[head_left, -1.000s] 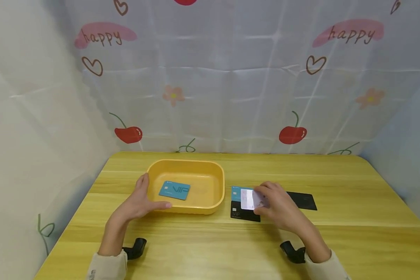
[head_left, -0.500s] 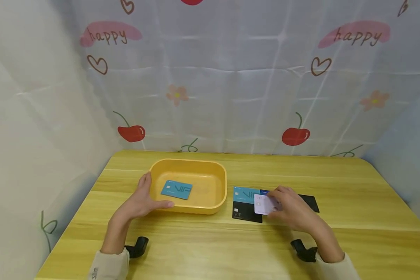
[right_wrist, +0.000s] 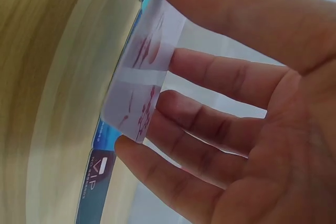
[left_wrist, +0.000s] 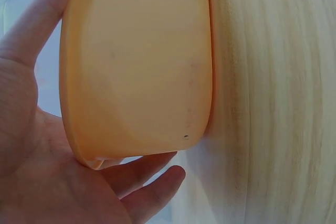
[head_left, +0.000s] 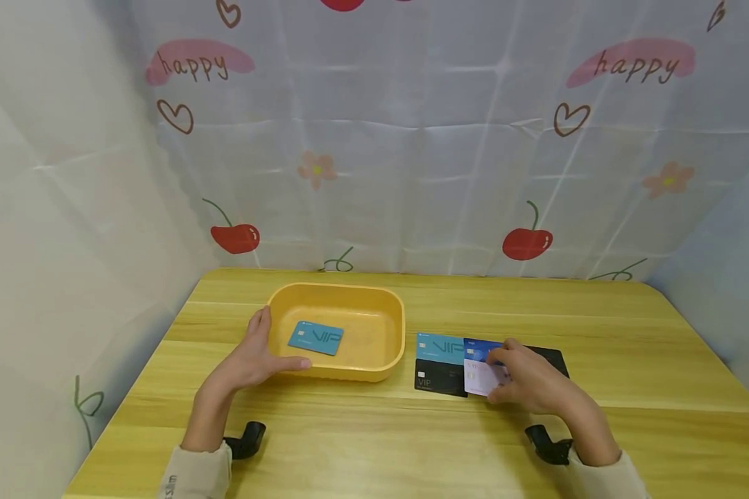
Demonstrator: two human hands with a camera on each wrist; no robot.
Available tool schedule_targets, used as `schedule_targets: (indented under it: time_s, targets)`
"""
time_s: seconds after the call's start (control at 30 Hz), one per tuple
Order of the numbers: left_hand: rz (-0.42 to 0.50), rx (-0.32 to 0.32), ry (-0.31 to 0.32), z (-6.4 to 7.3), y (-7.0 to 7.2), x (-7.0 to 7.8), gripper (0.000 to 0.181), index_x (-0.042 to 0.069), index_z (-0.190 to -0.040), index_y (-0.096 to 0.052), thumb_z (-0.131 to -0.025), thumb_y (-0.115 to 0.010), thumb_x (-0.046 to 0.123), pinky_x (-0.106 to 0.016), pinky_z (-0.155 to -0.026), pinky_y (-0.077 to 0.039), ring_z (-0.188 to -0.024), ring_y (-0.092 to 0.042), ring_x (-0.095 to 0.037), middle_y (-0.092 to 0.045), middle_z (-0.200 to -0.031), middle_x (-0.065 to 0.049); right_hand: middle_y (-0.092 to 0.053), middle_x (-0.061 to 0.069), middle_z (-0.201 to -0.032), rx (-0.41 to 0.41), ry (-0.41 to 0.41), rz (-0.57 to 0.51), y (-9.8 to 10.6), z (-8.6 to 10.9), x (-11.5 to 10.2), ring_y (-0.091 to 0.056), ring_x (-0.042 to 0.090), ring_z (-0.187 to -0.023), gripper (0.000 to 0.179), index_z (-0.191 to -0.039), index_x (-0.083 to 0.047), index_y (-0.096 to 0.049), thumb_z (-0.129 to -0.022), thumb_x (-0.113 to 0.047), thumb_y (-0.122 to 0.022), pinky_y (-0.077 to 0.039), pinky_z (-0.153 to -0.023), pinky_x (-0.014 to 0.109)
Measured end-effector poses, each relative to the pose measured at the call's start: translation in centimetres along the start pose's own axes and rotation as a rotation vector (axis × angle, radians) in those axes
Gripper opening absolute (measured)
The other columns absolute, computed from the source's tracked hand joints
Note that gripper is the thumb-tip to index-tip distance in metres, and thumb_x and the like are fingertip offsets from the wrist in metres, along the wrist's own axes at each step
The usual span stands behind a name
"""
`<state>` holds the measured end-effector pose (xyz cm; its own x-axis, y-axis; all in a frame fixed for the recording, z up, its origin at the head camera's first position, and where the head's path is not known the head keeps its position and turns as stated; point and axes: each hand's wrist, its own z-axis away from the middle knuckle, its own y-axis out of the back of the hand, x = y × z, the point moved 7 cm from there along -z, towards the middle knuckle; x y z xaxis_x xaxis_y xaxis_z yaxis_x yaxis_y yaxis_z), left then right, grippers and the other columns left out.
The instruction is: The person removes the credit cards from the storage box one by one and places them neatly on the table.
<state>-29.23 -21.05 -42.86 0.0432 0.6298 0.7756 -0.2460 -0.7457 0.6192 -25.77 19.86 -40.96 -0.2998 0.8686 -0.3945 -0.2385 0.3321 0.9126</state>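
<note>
Card position is what has changed: over the last second the pale card has moved rightward off the teal card and the black card, and it is now just right of the black card, along the blue card's near edge. That seems to bring the four into two neat pairs. Your right hand's fingers are clamped on it; the right wrist view shows it tilted, so you can't tell whether it lies flat on the table. Your left hand has stayed put, thumb and fingers gripping the yellow tray's corner, a second teal card inside. You can read VIP on both teal cards, the black one and, faintly, the pale one, and "happy" twice on the curtain; smaller print is illegible.
</note>
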Motion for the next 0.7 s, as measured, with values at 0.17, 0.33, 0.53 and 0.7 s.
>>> schedule_targets:
  time_s: [0.17, 0.33, 0.53, 0.7]
  targets:
    - [-0.003, 0.001, 0.008, 0.1, 0.1, 0.1, 0.138, -0.009, -0.151, 0.015, -0.075, -0.084, 0.048, -0.059, -0.114, -0.012, -0.145, -0.002, -0.045, 0.014, -0.159, -0.027, -0.051, 0.004, -0.093, -0.010, -0.019, 0.025, -0.2, -0.1, 0.4, -0.046, 0.019, -0.078, 0.048, -0.108, -0.002, -0.069, -0.071, -0.024, -0.090, -0.041, -0.066, 0.034]
    - [0.004, 0.003, 0.015, 0.1, 0.2, 0.1, 0.138, -0.008, -0.151, 0.016, -0.074, -0.084, 0.048, -0.059, -0.114, -0.012, -0.144, -0.004, -0.045, 0.013, -0.159, -0.026, -0.051, 0.003, -0.092, -0.019, -0.022, 0.044, -0.4, -0.2, 0.7, -0.046, 0.019, -0.078, 0.047, -0.107, -0.001, -0.068, -0.071, -0.022, -0.090, -0.041, -0.067, 0.034]
    - [0.008, 0.006, 0.006, 0.1, 0.1, 0.1, 0.138, -0.008, -0.151, 0.015, -0.074, -0.084, 0.048, -0.059, -0.114, -0.013, -0.144, -0.005, -0.045, 0.012, -0.159, -0.026, -0.053, 0.003, -0.094, -0.041, -0.024, 0.056, -0.9, -0.3, 1.0, -0.048, 0.020, -0.080, 0.045, -0.106, -0.002, -0.068, -0.071, -0.019, -0.090, -0.046, -0.072, 0.038]
    - [0.006, 0.003, 0.004, 0.0, 0.0, 0.1, 0.138, -0.008, -0.151, 0.015, -0.074, -0.084, 0.049, -0.059, -0.114, -0.013, -0.145, -0.004, -0.044, 0.013, -0.159, -0.026, -0.054, 0.003, -0.094, -0.044, -0.023, 0.066, -1.3, -0.4, 1.0, -0.047, 0.020, -0.080, 0.045, -0.107, -0.003, -0.068, -0.071, -0.019, -0.090, -0.046, -0.073, 0.038]
